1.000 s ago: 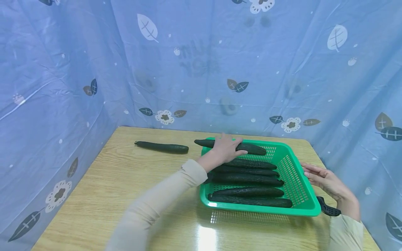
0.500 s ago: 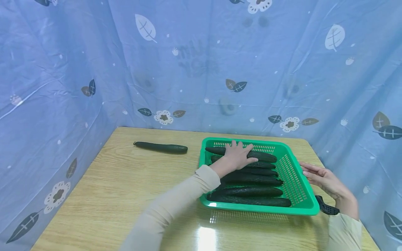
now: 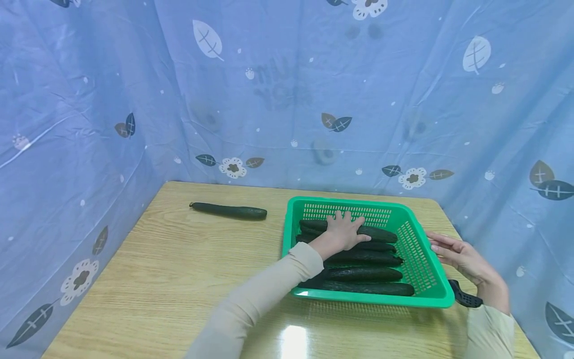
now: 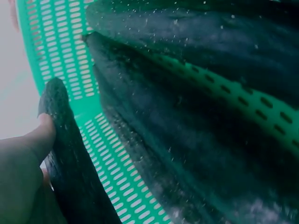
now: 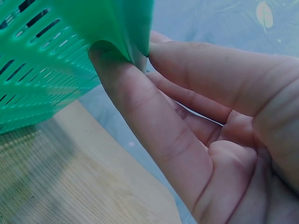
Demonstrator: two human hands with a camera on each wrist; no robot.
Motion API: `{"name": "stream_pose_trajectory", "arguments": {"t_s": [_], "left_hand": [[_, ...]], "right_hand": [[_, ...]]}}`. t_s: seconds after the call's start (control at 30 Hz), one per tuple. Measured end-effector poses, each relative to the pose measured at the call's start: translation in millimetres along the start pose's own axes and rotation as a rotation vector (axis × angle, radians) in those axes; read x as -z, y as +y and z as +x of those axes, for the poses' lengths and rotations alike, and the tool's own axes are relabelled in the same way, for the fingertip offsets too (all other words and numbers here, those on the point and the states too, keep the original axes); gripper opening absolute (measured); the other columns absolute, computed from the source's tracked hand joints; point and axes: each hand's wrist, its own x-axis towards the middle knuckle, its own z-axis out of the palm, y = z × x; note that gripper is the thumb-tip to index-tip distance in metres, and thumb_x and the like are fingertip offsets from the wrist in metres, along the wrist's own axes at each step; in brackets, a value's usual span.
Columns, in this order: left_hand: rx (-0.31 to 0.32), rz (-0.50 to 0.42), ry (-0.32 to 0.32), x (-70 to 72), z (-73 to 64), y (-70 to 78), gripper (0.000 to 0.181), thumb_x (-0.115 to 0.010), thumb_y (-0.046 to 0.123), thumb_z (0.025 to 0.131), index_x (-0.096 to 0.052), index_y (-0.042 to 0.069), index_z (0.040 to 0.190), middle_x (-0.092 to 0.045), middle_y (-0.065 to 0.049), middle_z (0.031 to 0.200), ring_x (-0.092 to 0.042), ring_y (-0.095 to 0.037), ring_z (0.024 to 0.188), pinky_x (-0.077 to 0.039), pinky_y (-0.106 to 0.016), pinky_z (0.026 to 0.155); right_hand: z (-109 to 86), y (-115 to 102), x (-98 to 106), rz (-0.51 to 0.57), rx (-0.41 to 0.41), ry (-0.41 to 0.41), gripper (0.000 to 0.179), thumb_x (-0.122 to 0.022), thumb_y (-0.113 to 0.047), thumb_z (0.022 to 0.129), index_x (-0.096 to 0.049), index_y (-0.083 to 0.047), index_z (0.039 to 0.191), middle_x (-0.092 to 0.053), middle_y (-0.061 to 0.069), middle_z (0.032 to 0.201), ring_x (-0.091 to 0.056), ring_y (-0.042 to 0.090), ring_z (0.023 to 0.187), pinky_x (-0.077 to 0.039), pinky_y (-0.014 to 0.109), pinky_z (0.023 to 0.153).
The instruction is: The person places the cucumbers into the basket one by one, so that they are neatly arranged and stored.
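Note:
My left hand point(image 3: 343, 234) holds a dark green cucumber point(image 3: 378, 234) by its middle, low inside the green plastic basket point(image 3: 358, 297). In the left wrist view the thumb point(image 4: 39, 135) lies along this cucumber point(image 4: 70, 154), while the other fingers are mostly hidden behind it. Several more cucumbers point(image 3: 367, 273) lie side by side across the basket, and my left forearm covers some of their left ends. At the basket's right side, my right hand point(image 3: 468, 259) pinches the rim point(image 5: 133, 28) between thumb and finger.
One more cucumber point(image 3: 228, 211) lies on the wooden table point(image 3: 179, 259), left of the basket. A blue patterned curtain point(image 3: 269, 89) hangs behind the table and along both sides. Close to my right wrist is a black strap piece point(image 3: 466, 296).
From above the basket's back rim, my left hand has lowered the cucumber into the basket, moving slightly right and nearer me. My right hand stays at the rim.

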Motion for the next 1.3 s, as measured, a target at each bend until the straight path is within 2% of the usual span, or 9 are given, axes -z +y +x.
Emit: {"name": "stream_pose_trajectory", "arguments": {"t_s": [0.17, 0.3, 0.5, 0.7, 0.93, 1.3], "left_hand": [[0.026, -0.032, -0.027, -8.1, 3.6, 3.3, 0.062, -0.029, 0.065, 0.089, -0.021, 0.039, 0.145, -0.024, -0.002, 0.150, -0.021, -0.030, 0.138, -0.029, -0.049, 0.105], [0.042, -0.023, -0.057, -14.1, 4.5, 6.5, 0.062, -0.028, 0.065, 0.089, -0.019, 0.040, 0.145, -0.021, -0.001, 0.151, -0.019, -0.029, 0.140, -0.028, -0.048, 0.106], [0.051, -0.047, -0.096, -21.9, 5.4, 6.2, 0.062, -0.028, 0.064, 0.090, -0.016, 0.040, 0.146, -0.016, -0.001, 0.154, -0.013, -0.028, 0.142, -0.025, -0.048, 0.108], [0.047, -0.082, -0.105, -25.1, 6.0, 2.3, 0.062, -0.030, 0.063, 0.090, -0.017, 0.038, 0.146, -0.020, -0.003, 0.152, -0.017, -0.029, 0.140, -0.025, -0.049, 0.108], [0.035, -0.037, -0.099, -26.1, 5.9, 0.8, 0.059, -0.030, 0.063, 0.090, -0.020, 0.039, 0.143, -0.027, -0.004, 0.147, -0.023, -0.029, 0.137, -0.027, -0.049, 0.105], [0.008, 0.097, -0.108, -15.5, 0.4, -1.0, 0.058, -0.039, 0.061, 0.089, -0.027, 0.037, 0.140, -0.034, -0.001, 0.142, -0.032, -0.024, 0.132, -0.030, -0.044, 0.104]], "right_hand": [[0.5, 0.2, -0.1, 0.012, -0.001, 0.003, 0.044, -0.039, -0.001, 0.098, -0.037, -0.008, 0.142, -0.051, -0.025, 0.126, -0.053, -0.008, 0.108, -0.047, 0.014, 0.082], [0.5, 0.3, 0.3, 0.022, 0.001, 0.000, 0.044, -0.039, 0.000, 0.098, -0.037, -0.008, 0.142, -0.051, -0.024, 0.126, -0.053, -0.008, 0.109, -0.047, 0.014, 0.082], [0.3, -0.3, 0.9, 0.001, 0.009, -0.006, 0.045, -0.038, -0.001, 0.099, -0.034, -0.006, 0.143, -0.050, -0.026, 0.127, -0.052, -0.009, 0.109, -0.047, 0.013, 0.082], [-0.5, 0.0, 0.8, -0.001, 0.002, 0.000, 0.045, -0.038, -0.001, 0.099, -0.033, -0.004, 0.143, -0.049, -0.026, 0.127, -0.052, -0.009, 0.109, -0.047, 0.014, 0.082], [1.0, 0.8, -0.4, -0.023, 0.003, -0.003, 0.046, -0.038, -0.002, 0.099, -0.027, 0.004, 0.143, -0.049, -0.025, 0.128, -0.052, -0.008, 0.110, -0.047, 0.015, 0.083], [0.4, 0.3, 0.1, -0.040, -0.010, 0.020, 0.044, -0.039, -0.003, 0.099, -0.033, -0.002, 0.142, -0.050, -0.026, 0.126, -0.053, -0.008, 0.108, -0.048, 0.015, 0.082]]}}
